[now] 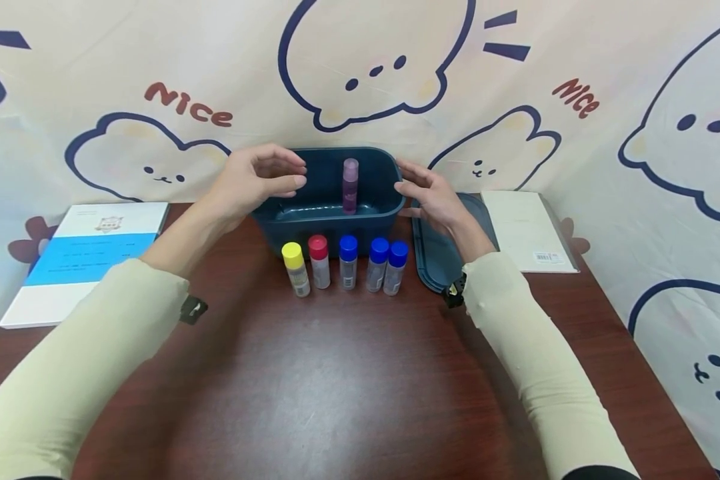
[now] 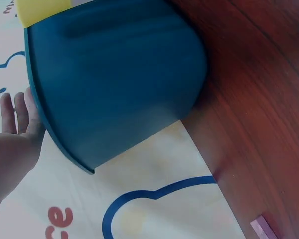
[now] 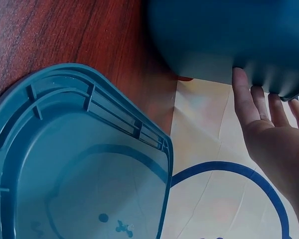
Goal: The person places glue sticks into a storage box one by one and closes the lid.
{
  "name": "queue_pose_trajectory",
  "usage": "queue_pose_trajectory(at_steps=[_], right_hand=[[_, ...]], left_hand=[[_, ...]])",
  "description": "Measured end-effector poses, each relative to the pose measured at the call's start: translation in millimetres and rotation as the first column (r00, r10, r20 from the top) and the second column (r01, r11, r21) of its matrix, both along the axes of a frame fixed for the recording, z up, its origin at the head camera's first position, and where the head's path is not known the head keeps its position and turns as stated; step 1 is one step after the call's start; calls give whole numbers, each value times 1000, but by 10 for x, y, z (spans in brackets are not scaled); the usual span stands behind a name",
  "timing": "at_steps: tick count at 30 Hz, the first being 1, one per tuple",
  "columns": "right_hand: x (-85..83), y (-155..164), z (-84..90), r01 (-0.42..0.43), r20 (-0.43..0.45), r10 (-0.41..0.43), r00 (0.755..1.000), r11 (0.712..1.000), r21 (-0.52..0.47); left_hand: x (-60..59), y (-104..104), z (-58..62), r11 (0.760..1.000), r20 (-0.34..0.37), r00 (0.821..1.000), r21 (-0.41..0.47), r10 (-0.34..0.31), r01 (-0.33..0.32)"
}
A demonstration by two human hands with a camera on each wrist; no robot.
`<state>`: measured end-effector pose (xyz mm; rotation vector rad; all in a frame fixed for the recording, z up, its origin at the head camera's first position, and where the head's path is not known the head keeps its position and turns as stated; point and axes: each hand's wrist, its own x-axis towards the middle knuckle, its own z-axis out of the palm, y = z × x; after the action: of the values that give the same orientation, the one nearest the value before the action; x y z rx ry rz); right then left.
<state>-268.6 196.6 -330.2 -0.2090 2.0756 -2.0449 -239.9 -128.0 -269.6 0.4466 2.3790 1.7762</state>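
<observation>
the blue bin (image 1: 312, 213) stands at the back edge of the table (image 1: 348, 387), against the printed backdrop. the left hand (image 1: 258, 177) hovers at its left rim and the right hand (image 1: 435, 197) at its right rim, both with relaxed, spread fingers, holding nothing. a purple bottle (image 1: 351, 185) stands upright inside. five capped bottles (image 1: 345, 262) line the bin's front wall (close, little gap), and the lid (image 1: 441, 257) lies just right of it. the table's near half gives free room.
</observation>
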Motion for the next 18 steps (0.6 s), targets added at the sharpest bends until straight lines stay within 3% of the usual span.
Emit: queue_pose_trajectory(at_steps=[5,18], right_hand=[[8,10,-2,-1,3,1,1000,1000,-3],[12,6,-8,3,-11,-2,1000,1000,6]], left_hand=[[114,-86,15,998,-45,999,-62,-11,8],[320,-250,-44,987,-46,997,-152,-65,58]])
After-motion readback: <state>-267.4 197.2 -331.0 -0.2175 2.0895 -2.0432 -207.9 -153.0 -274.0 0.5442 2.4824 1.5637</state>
